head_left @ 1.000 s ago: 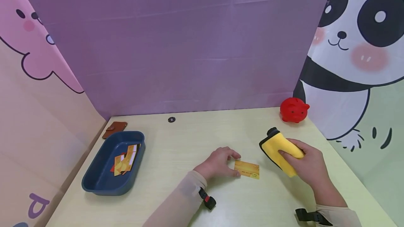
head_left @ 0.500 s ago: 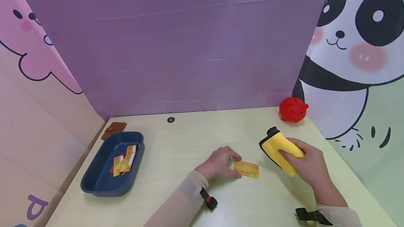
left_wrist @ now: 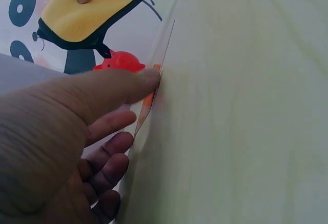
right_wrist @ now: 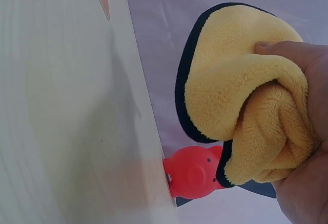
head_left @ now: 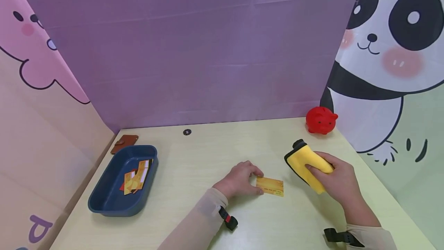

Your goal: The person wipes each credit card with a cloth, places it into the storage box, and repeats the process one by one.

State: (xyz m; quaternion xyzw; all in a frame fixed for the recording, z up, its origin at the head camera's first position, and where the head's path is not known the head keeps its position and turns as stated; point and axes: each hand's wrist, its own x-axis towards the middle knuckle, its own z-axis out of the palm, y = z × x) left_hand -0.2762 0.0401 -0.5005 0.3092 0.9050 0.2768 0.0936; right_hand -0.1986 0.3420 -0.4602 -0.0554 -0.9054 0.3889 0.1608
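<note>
A gold bank card (head_left: 269, 186) lies at the middle right of the table in the head view. My left hand (head_left: 241, 180) holds its left end, thumb at the near edge and index finger at the far edge. In the left wrist view the thumb (left_wrist: 146, 80) covers part of the card, which appears nearly edge-on. To the right, my right hand (head_left: 338, 178) grips a folded yellow cloth (head_left: 308, 167) with black trim, raised above the table. The right wrist view shows the plush cloth (right_wrist: 241, 80) bunched between thumb and palm; the other fingers are mostly hidden.
A blue basin (head_left: 100, 190) at the left holds several cards (head_left: 138, 176). Behind it lies a brown leather wallet (head_left: 125, 142). A small black disc (head_left: 187, 132) rests near the back edge, and a red piggy bank (head_left: 321, 120) stands at the back right corner.
The head view shifts very slightly. Both hands keep their places, with the left on the card and the right gripping the cloth.
</note>
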